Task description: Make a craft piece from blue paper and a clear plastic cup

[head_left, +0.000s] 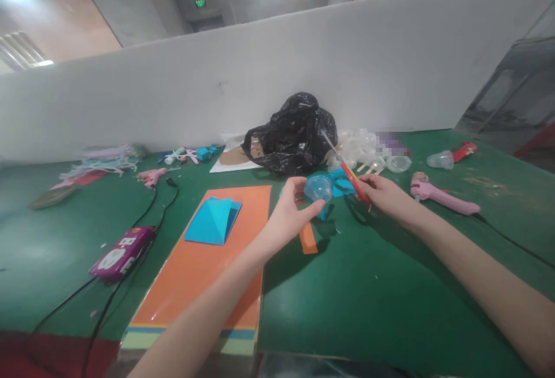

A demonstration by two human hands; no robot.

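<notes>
My left hand [297, 207] is closed around a small clear plastic cup [318, 189] with blue paper about its rim. In my right hand [376, 193] are scissors [356, 183] with red handles, their blades pointing up and away to the left. The scissors are close to the cup, and I cannot tell whether they touch it. Blue paper scraps [342, 184] lie on the table behind the scissors. Under my left hand an orange paper strip [308, 239] rests on the green table [390, 308].
Folded blue paper [214, 220] lies on an orange paper stack [195, 285]. At the back sits a black plastic bag [295, 135] beside several clear cups [358, 147]. Pink glue guns stand right [446, 197] and left [151, 177]. A purple power strip [124, 254] trails cords.
</notes>
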